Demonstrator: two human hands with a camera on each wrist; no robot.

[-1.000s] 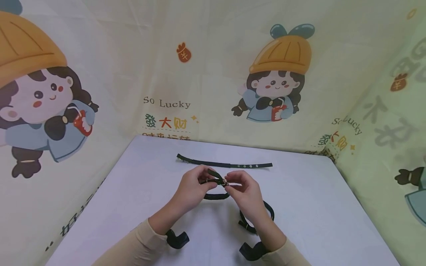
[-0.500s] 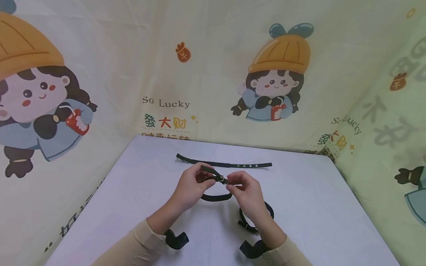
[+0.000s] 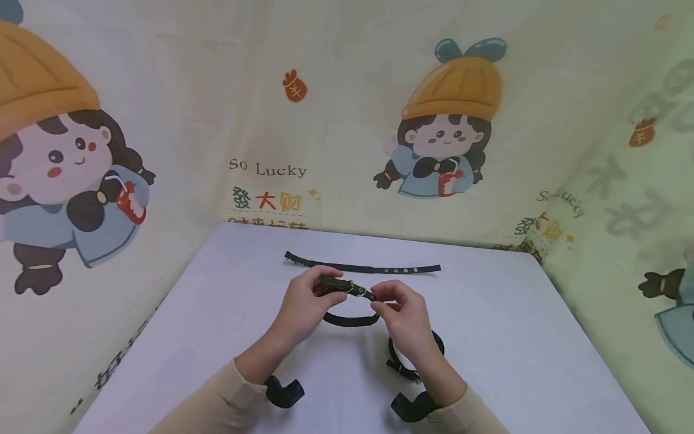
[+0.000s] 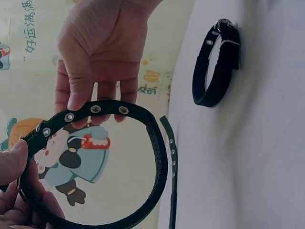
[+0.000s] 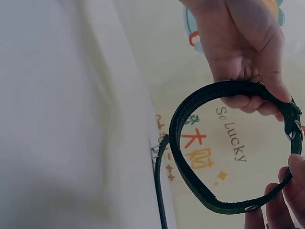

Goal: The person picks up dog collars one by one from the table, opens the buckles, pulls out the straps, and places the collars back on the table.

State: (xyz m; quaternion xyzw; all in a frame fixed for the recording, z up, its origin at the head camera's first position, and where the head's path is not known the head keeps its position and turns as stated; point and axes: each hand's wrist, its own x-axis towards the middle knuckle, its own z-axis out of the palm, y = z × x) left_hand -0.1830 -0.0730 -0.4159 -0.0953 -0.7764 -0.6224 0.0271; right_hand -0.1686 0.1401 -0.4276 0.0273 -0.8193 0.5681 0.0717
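Note:
A dark green pet collar [image 3: 351, 322] is closed into a loop above the table. My left hand [image 3: 303, 308] pinches it beside the metal buckle [image 3: 352, 288], thumb in front and fingers behind. The thumb and fingers of my right hand [image 3: 403, 313] pinch the strap just to the right of the buckle. In the left wrist view a row of metal eyelets [image 4: 96, 109] runs along the strap by my right thumb. The whole loop shows in the right wrist view, its lower run of collar [image 5: 224, 208] reaching my right fingers.
A second collar [image 3: 353, 267] lies stretched out near the white table's [image 3: 515, 337] back edge. Another one, a buckled collar [image 4: 209, 98], rests as a ring partly behind my right forearm. Black bent pieces [image 3: 284, 393] sit at both wrists. A printed curtain [image 3: 347, 120] surrounds the table.
The raised strap part in my left hand has come down level with the buckle. My left hand has shifted slightly left, and the loop is drawn a little wider.

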